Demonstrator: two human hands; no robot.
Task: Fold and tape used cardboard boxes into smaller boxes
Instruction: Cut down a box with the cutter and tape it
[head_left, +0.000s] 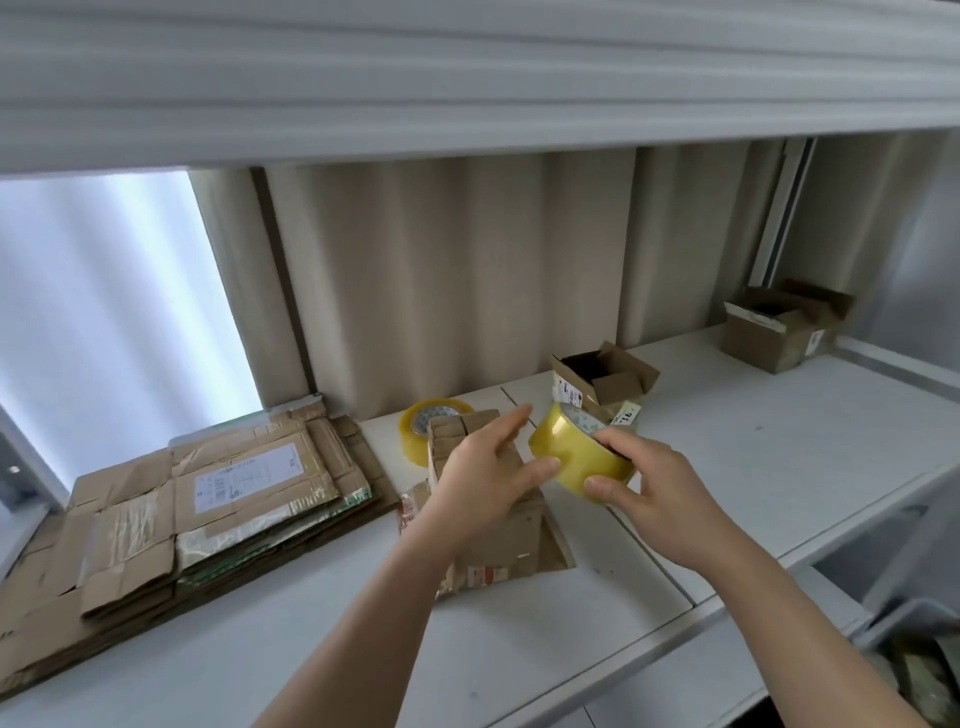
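A folded brown cardboard box (511, 535) stands on the white table (519, 649) in the middle of the view. My left hand (485, 473) rests on its top with straight fingers, the thumb touching a yellow tape roll (576, 457). My right hand (649, 488) grips that roll just to the right of the box, thumb underneath and fingers inside the core. A second yellow tape roll (415, 426) lies on the table behind the box.
A stack of flattened cardboard boxes (182, 509) lies at the left. A small open box (602, 384) stands behind the held roll, and a larger open box (779, 327) at the far right back. Curtains hang behind; a grey bin (914, 660) sits at lower right.
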